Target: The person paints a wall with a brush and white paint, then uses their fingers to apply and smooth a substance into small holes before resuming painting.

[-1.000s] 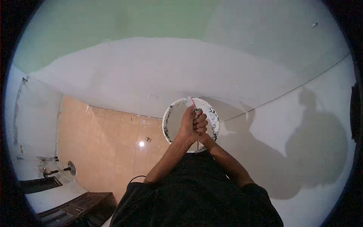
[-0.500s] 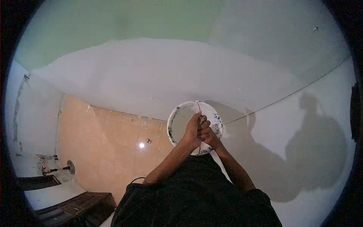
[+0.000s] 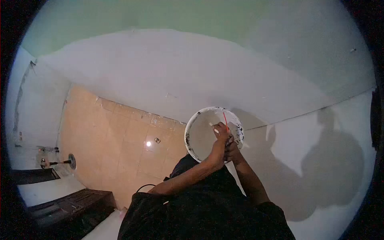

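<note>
A white paint bucket [image 3: 189, 141] with dark smears around its rim hangs or stands in front of my body, pale inside. A thin red cord handle [image 3: 225, 118] runs across its mouth into my hands. My left hand [image 3: 221, 136] is closed around the handle over the bucket, with whitish fingertips pointing left. Just below and to the right, my right hand [image 3: 231, 151] is wrapped round the same handle, pressed against the left. The lower part of the handle is hidden behind my hands.
Orange floor tiles [image 3: 124, 148] with white spatter lie to the left, where a small object [image 3: 157, 140] sits. The wall [image 3: 140, 72] ahead is part white, part green. A round-headed tool [image 3: 72, 161] and dark wooden furniture [image 3: 76, 210] are at left.
The bucket and both hands have shifted slightly right in view. My hands have moved toward the bucket's near right side, and my left fingertips now show pointing left.
</note>
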The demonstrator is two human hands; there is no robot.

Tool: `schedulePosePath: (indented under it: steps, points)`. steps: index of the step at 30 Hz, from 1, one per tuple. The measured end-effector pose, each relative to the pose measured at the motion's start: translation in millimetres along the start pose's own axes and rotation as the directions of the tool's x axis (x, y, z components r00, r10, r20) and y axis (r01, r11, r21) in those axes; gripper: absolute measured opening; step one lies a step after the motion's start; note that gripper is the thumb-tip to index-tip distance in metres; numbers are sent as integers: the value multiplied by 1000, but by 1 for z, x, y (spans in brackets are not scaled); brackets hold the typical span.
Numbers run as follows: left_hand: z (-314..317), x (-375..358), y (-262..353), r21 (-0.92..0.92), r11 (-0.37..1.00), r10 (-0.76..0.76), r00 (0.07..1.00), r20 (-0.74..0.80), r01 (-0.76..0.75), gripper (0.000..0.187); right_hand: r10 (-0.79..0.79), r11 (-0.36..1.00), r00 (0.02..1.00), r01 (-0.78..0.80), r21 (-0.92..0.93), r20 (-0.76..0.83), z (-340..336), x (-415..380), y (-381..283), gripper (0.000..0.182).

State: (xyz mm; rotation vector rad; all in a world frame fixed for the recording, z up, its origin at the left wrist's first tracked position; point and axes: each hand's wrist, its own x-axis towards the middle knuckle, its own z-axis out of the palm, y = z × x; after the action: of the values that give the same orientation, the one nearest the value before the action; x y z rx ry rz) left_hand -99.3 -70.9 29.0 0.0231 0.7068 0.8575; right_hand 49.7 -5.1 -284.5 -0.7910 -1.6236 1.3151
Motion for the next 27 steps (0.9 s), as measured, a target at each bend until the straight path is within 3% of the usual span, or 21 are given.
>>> schedulePosePath:
  steps: [1,2,3,4,5,6,7,9,13,14,15,16,17,19,21,22,23,24,25,26,27]
  points:
    - [0,-2,2,-8,1000,3,1000,-4,-3,37,241,946,966,-212,247,-94,-1,-2,-10,56]
    - [1,-4,6,30,999,-32,996,-82,35,36,482,790,868,-369,489,-124,1,-3,-21,55]
    - [2,-6,11,65,995,-65,985,-162,76,35,485,788,867,-376,487,-116,6,-5,-35,55]
    - [5,-10,17,56,996,-65,984,-166,76,35,546,769,822,-415,487,-162,12,-9,-57,34]
    - [8,-13,24,67,997,-30,988,-152,41,35,603,746,769,-451,490,-211,18,-9,-87,29]
    - [14,-5,38,77,997,0,990,-138,11,36,789,573,545,-489,658,-283,42,29,-160,34]
    - [7,0,38,73,997,-6,990,-138,16,36,792,572,540,-491,657,-286,35,14,-129,34]
    - [-11,11,35,-41,999,-11,1000,-12,11,37,653,727,714,-501,469,-250,44,17,-63,27]
    - [-2,10,44,15,995,-99,995,19,99,37,325,943,945,-322,84,-22,56,-17,75,34]
    - [3,3,45,-56,992,-104,989,102,110,37,323,943,946,-320,88,-27,17,-103,8,34]
    - [4,2,45,-51,992,-107,989,100,112,37,399,895,916,-376,-239,52,39,8,-33,32]
    - [6,1,44,32,995,-95,995,34,94,38,492,755,865,-366,-544,101,80,81,-100,39]
    - [6,1,42,117,990,-75,997,-30,78,39,491,758,865,-367,-540,101,77,80,-93,39]
    - [-4,7,28,101,993,-55,998,-21,57,39,233,634,972,-120,-764,40,70,79,-86,41]
    - [-9,10,23,85,996,-32,999,-10,33,38,240,550,970,-168,-818,-37,63,60,-74,34]
    - [-8,9,26,85,994,-61,997,-50,66,37,203,839,955,-283,-465,-216,58,40,-52,29]
    - [-8,12,28,82,992,-91,992,-90,98,35,243,963,892,-267,-13,-381,50,28,-34,24]
    - [-4,10,30,81,992,-89,992,-91,97,35,243,964,893,-267,-13,-379,41,29,-59,24]
    - [3,6,35,99,993,-55,992,-114,67,35,514,856,820,-510,89,-252,31,36,-114,24]
    - [7,3,39,118,992,-19,991,-134,35,35,735,678,671,-720,149,-99,26,44,-147,24]
    - [6,4,41,118,992,-18,991,-130,33,35,733,680,673,-719,146,-101,29,36,-141,24]
